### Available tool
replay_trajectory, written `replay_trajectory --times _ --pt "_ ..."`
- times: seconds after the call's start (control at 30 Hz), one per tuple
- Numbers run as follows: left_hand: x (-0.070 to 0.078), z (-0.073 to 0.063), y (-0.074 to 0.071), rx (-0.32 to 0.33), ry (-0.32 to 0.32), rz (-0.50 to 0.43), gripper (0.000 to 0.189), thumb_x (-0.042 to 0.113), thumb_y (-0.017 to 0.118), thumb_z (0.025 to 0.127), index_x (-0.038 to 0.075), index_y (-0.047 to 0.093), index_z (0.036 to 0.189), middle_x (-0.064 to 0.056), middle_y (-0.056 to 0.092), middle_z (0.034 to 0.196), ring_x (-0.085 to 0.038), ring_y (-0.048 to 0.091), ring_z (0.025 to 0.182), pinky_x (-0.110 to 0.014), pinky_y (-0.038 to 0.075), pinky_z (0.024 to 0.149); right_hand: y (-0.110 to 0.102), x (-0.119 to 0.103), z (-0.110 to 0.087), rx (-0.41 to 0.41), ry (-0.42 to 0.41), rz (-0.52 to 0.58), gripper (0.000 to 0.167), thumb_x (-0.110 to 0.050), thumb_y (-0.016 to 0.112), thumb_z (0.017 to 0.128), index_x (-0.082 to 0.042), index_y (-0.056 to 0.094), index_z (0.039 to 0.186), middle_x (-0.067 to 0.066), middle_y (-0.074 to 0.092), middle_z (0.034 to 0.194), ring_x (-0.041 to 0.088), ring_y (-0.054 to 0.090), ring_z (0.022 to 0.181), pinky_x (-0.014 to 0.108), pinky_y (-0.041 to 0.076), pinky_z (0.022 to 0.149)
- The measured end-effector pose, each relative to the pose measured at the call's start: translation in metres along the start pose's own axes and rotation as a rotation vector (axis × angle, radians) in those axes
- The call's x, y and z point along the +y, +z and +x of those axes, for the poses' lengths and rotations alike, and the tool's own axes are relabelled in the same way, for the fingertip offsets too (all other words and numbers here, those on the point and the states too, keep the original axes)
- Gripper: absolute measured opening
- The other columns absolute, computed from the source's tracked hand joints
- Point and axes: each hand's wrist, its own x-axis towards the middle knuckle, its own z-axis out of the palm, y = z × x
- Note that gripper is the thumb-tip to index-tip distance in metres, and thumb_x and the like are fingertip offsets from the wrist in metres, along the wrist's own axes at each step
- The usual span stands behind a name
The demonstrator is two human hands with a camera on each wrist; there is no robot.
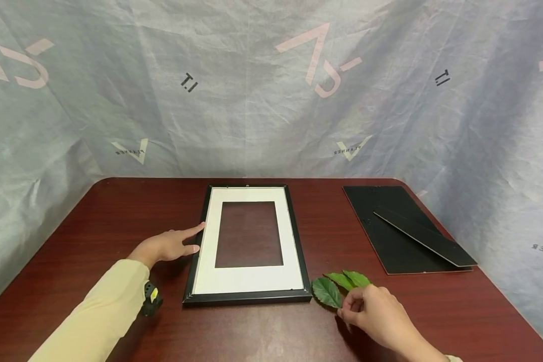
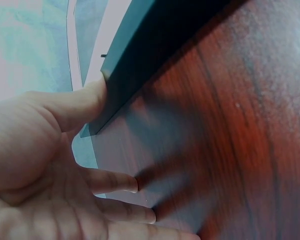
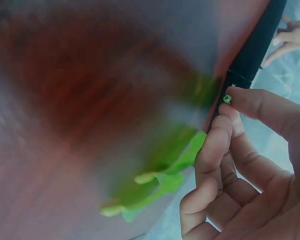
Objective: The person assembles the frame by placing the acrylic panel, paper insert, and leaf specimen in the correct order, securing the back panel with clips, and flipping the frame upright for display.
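Observation:
A black picture frame (image 1: 249, 297) with a white mat (image 1: 248, 281) lies in the middle of the table. My left hand (image 1: 169, 245) touches its left side, thumb and forefinger extended; in the left wrist view the thumb (image 2: 85, 102) presses against the frame's edge (image 2: 125, 60) while the other fingers stretch out over the tabletop. Beside the frame's near right corner, my right hand (image 1: 380, 314) pinches a sprig of green leaves (image 1: 327, 292) by its stem. The stem end (image 3: 227, 99) shows between thumb and forefinger in the right wrist view. Two lighter leaves lie partly behind the fingers.
At the right of the reddish-brown table (image 1: 131, 211) lies a black backing board (image 1: 371, 201) with its stand leg (image 1: 427, 236) angled out across it. Grey printed cloth (image 1: 249, 125) hangs behind the table and at both sides. A dark device sits at my left wrist.

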Motion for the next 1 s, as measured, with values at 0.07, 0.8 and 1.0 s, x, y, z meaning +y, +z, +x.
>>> replay_trajectory --times 0.07,0.8,1.0 --pt "0.000 0.000 0.000 0.000 -0.001 0.002 0.072 0.025 0.060 0.104 0.008 0.019 0.162 -0.040 0.025 0.155 -0.062 0.022 0.142 -0.072 0.025 0.110 -0.004 -0.002 0.001 0.012 -0.009 -0.002 0.022 -0.020 0.082 0.085 -0.023 0.066 0.070 -0.013 0.058 0.063 0.005 0.051 0.056 0.026 0.040 0.050" --pt "-0.003 0.001 0.002 0.008 -0.016 -0.010 0.073 0.025 0.060 0.104 0.009 0.020 0.162 -0.040 0.023 0.156 -0.063 0.018 0.143 -0.073 0.023 0.110 -0.035 -0.049 0.039 0.140 -0.120 0.022 0.019 -0.021 0.082 0.085 -0.025 0.071 0.071 -0.014 0.062 0.066 0.010 0.053 0.061 0.030 0.043 0.055" --pt "0.000 0.000 0.001 0.014 -0.015 0.002 0.073 0.026 0.061 0.104 0.009 0.020 0.162 -0.040 0.025 0.155 -0.062 0.021 0.142 -0.072 0.026 0.110 -0.035 -0.058 0.049 0.157 -0.139 0.016 0.019 -0.020 0.081 0.084 -0.026 0.071 0.069 -0.014 0.062 0.067 0.010 0.052 0.061 0.031 0.042 0.055"
